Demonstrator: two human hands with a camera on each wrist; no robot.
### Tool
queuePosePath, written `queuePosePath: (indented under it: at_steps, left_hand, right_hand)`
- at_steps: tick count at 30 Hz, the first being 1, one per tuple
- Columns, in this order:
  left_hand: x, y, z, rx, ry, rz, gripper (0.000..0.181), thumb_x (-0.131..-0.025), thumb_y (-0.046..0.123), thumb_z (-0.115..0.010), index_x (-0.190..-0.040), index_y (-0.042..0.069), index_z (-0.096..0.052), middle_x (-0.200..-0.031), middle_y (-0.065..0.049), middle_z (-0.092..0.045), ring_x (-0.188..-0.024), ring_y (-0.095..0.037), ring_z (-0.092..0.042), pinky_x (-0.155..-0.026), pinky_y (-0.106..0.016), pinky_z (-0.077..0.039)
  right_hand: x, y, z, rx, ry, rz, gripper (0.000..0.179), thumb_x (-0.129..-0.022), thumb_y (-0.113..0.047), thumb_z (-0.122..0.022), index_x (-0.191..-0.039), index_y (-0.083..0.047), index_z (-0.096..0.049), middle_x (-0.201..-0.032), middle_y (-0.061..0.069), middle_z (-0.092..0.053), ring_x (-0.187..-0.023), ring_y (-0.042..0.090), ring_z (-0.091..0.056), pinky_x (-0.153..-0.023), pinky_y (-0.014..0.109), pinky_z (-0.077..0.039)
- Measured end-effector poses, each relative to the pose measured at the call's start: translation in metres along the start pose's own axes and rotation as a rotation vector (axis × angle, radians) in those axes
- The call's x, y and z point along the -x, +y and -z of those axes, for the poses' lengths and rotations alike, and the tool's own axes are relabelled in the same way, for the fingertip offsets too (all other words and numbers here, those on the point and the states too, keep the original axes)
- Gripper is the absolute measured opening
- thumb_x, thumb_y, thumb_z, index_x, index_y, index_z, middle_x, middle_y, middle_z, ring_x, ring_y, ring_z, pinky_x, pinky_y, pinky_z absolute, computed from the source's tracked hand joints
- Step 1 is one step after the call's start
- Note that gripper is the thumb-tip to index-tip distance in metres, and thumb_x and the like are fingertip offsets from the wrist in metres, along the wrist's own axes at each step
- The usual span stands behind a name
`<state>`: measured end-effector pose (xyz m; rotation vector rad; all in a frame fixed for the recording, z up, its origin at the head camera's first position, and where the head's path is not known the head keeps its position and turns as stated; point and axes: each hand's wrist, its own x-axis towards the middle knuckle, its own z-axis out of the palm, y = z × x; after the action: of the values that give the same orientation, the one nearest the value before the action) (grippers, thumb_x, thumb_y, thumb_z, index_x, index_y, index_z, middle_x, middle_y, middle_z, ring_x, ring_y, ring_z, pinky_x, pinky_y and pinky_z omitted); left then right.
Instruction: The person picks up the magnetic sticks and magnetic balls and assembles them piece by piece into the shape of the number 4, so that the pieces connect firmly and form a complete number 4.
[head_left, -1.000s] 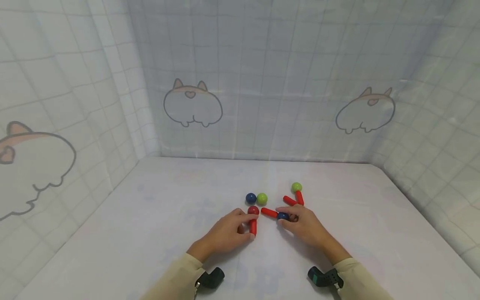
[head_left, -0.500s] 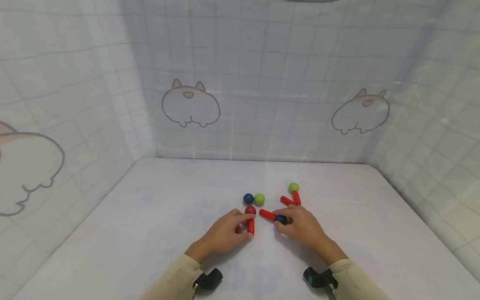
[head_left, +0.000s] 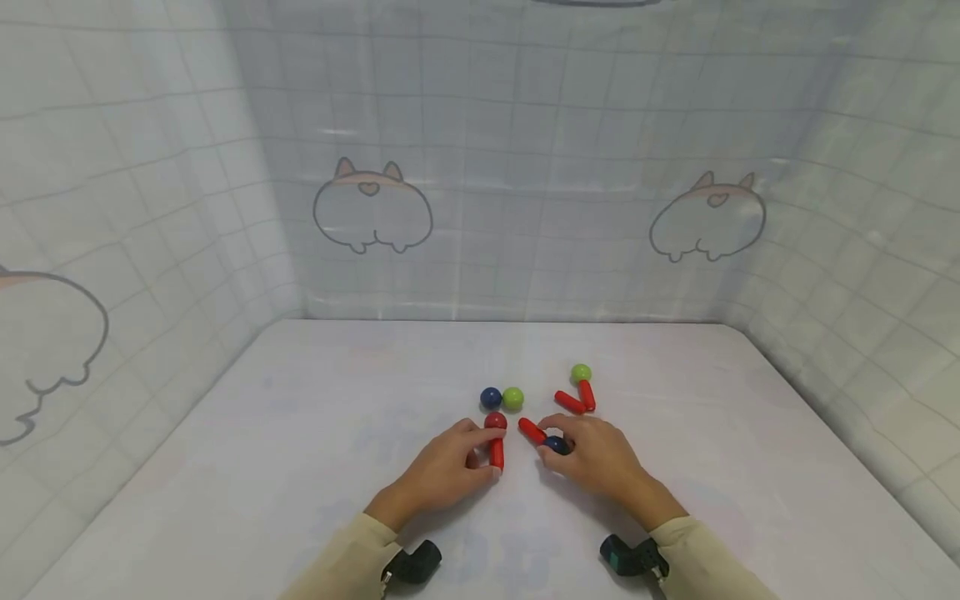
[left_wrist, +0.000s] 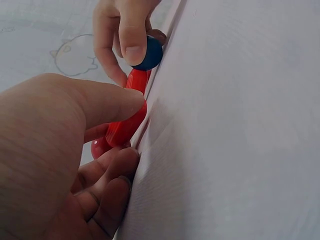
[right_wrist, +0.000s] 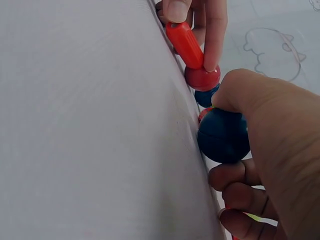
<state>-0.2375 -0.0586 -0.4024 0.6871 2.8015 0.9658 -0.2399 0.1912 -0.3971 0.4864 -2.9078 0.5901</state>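
Observation:
My left hand (head_left: 442, 467) pinches a red rod (head_left: 497, 456) on the white table, thumb at its near end and index finger by the red ball (head_left: 496, 420) at its far end. In the right wrist view that rod (right_wrist: 185, 45) meets the red ball (right_wrist: 202, 76). My right hand (head_left: 600, 458) holds a dark blue ball (head_left: 557, 445) between thumb and fingers. A second red rod (head_left: 532, 430) extends from this ball toward the far left. Its joint with the ball is partly hidden by my fingers.
Beyond the left hand sit another dark blue ball (head_left: 491, 398) and a green ball (head_left: 513, 398), side by side. Past my right hand lie a red rod (head_left: 570, 402) and another red rod (head_left: 587, 395) with a green ball (head_left: 581, 372) at its far end. Patterned curtains surround the table.
My right hand has drawn the blue ball slightly toward me, and its rod has turned to point more away from me. The left hand keeps its hold. The head view has shifted slightly.

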Motion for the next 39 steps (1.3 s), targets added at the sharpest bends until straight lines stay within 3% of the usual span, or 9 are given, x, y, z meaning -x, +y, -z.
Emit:
queuePosePath:
  at_steps: [11, 23, 31, 39]
  left_hand:
    - [0.000, -0.002, 0.002, 0.001, 0.006, -0.031, 0.052, -0.088, 0.031, -0.078, -0.138, 0.025, -0.063, -0.099, 0.007, -0.053, -0.081, -0.010, -0.053, -0.065, -0.023, -0.050]
    - [-0.004, -0.002, 0.007, -0.008, 0.001, -0.032, 0.053, -0.089, 0.033, -0.077, -0.139, 0.025, -0.062, -0.098, 0.007, -0.053, -0.081, -0.010, -0.053, -0.065, -0.023, -0.050]
    - [-0.006, -0.006, 0.009, -0.003, 0.006, -0.038, 0.052, -0.090, 0.032, -0.076, -0.139, 0.025, -0.062, -0.095, 0.007, -0.053, -0.080, -0.010, -0.053, -0.065, -0.024, -0.049]
    - [-0.012, -0.008, 0.010, -0.015, 0.002, -0.063, 0.051, -0.091, 0.031, -0.073, -0.140, 0.026, -0.061, -0.096, 0.008, -0.054, -0.079, -0.009, -0.053, -0.065, -0.024, -0.048]
  right_hand:
    - [-0.002, 0.001, 0.000, 0.023, -0.012, 0.042, 0.034, -0.083, -0.042, -0.079, -0.115, -0.031, -0.076, -0.068, -0.021, -0.054, -0.067, 0.007, -0.048, -0.061, 0.027, -0.043]
    - [-0.005, -0.001, 0.004, -0.047, -0.073, -0.025, 0.040, -0.086, -0.042, -0.076, -0.124, -0.027, -0.073, -0.063, -0.015, -0.052, -0.065, 0.010, -0.049, -0.059, 0.029, -0.043]
    - [-0.006, -0.003, 0.006, -0.247, -0.062, -0.057, 0.027, -0.090, -0.040, -0.073, -0.111, -0.025, -0.072, -0.066, -0.009, -0.053, -0.067, 0.012, -0.052, -0.060, 0.030, -0.045]
    - [-0.008, -0.005, 0.004, -0.478, -0.128, -0.065, 0.022, -0.093, -0.036, -0.070, -0.112, -0.024, -0.069, -0.089, -0.008, -0.063, -0.084, 0.017, -0.057, -0.073, 0.032, -0.052]
